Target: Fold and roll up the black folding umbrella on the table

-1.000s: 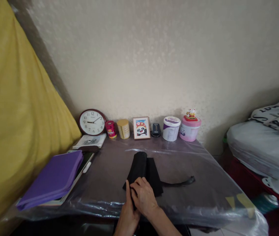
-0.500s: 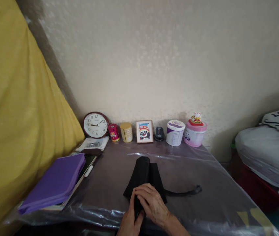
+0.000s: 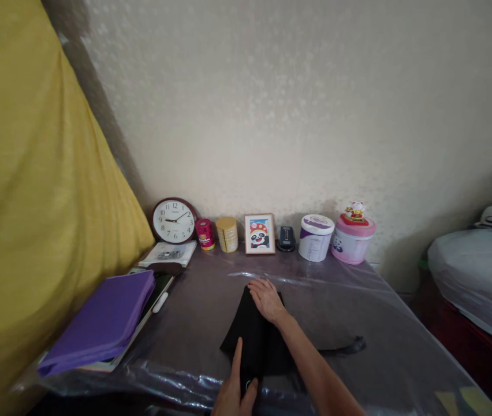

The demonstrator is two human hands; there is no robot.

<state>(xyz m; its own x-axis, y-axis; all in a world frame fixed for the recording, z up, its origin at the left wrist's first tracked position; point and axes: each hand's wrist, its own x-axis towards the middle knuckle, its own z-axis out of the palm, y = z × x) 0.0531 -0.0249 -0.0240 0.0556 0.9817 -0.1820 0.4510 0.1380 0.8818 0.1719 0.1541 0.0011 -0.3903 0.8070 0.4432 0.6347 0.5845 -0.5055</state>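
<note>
A black folded cloth (image 3: pixel 252 341) lies lengthwise on the plastic-covered table (image 3: pixel 358 312), with a thin black strap (image 3: pixel 343 348) trailing to its right. My right hand (image 3: pixel 265 298) rests flat on the cloth's far end, fingers stretched out. My left hand (image 3: pixel 234 387) sits at the cloth's near end, its forefinger pointing forward along the fabric and its thumb pressed on the edge. Neither hand lifts the cloth off the table.
Along the wall stand a clock (image 3: pixel 174 220), a red tin (image 3: pixel 205 233), a gold tin (image 3: pixel 227 234), a small framed picture (image 3: pixel 260 234), a white tub (image 3: pixel 315 237) and a pink tub (image 3: pixel 353 240). A purple folder (image 3: pixel 105 320) lies left. Yellow curtain (image 3: pixel 21 202) left, bedding (image 3: pixel 475 277) right.
My right hand slid from the cloth's near end up to its far end. The rolled fold at the far end now lies flat. The left hand stayed near the front edge. The camera tilted slightly.
</note>
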